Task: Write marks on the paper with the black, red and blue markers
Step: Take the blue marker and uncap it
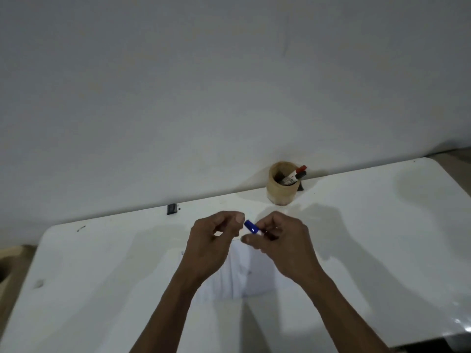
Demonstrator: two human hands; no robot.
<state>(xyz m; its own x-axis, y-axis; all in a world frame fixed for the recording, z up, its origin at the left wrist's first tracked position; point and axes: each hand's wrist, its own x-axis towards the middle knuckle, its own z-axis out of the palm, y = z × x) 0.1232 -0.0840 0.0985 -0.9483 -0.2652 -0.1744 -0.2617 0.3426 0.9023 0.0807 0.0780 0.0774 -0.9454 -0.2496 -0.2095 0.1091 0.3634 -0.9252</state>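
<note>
White table (107,271) with rounded far corners, set against a pale wall. A sheet of white paper (251,273) lies flat on it near the middle of the front half; a round tan holder (279,192) stands at the far edge, with a red marker (300,169) and a black marker (295,178) leaning inside. A small dark object (171,209) sits at the far edge to the left of the holder.

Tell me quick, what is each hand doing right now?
Left hand: fingers curled beside the blue cap, holding nothing that shows.
Right hand: grip closed on the blue marker, above the paper.
</note>
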